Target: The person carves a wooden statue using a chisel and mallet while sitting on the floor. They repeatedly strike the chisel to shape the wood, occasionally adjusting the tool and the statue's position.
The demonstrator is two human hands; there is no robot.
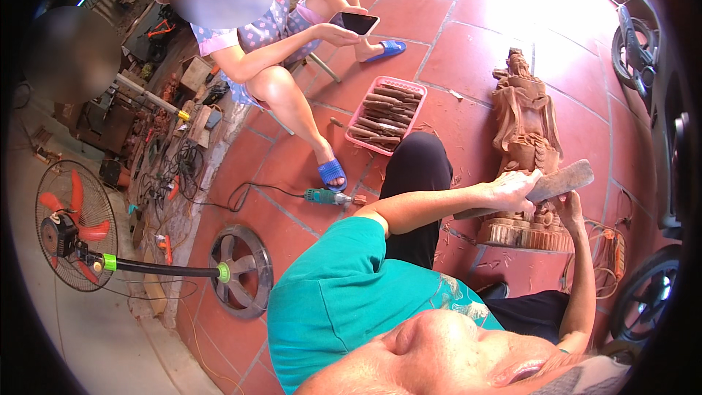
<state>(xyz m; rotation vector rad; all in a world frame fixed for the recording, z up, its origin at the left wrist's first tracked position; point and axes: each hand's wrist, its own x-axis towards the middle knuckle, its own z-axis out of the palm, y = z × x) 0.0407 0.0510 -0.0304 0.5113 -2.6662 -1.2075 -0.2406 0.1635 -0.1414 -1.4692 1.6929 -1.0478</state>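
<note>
A carved brown wooden statue (523, 128) of a robed figure lies on the tiles in front of me, its fluted base towards me. Over its lower part, my left hand (514, 190) is closed around a flat, grey-brown wooden paddle-shaped mallet (567, 181). The mallet's broad end points right, and its narrower end shows left of the hand. Just below the broad end, my right hand (569, 209) has its fingers curled close to the statue's base. What those fingers hold is too small to make out.
A pink basket (355, 134) holds several long brown wooden pieces. Near it sits a person (252, 55) holding a phone (355, 23). A green corded power tool (327, 196) lies on the floor. A fan (73, 223) stands left; wheels (645, 292) stand right. Wood shavings surround the statue.
</note>
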